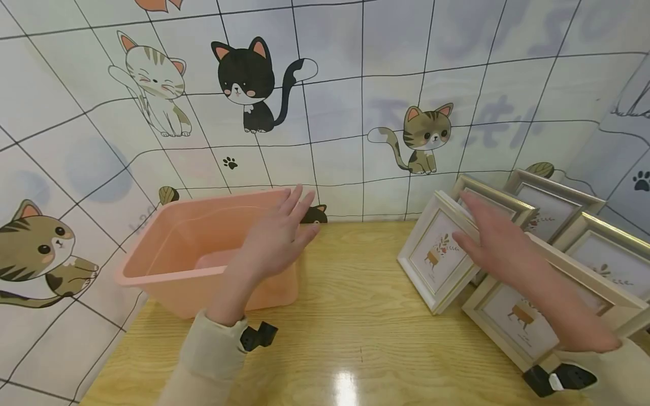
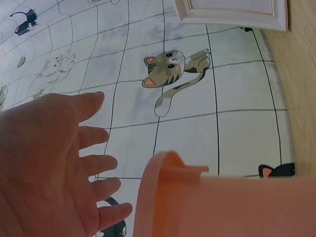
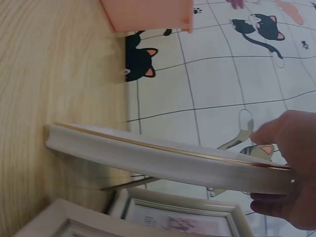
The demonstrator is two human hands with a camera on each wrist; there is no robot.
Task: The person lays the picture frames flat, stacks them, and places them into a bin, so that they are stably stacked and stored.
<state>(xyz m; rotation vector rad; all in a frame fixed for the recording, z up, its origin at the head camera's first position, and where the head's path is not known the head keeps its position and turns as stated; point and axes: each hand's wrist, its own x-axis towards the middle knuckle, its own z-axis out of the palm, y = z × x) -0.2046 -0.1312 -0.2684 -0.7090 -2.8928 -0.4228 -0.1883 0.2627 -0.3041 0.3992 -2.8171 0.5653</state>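
My left hand hovers over the right side of a pink plastic bin, fingers spread and holding nothing. In the left wrist view that hand stands beside the bin's corner. On the right, my right hand is at the top of a white picture frame, which leans on the table. The right wrist view shows the hand gripping the top end of this frame, thumb on one side and fingers on the other; the frame's lower end is at the tabletop.
Several other frames, among them a cream one and a gold-edged one, stand close together under and behind my right forearm. A wooden table carries everything. Behind it hangs a wall covering with cat drawings.
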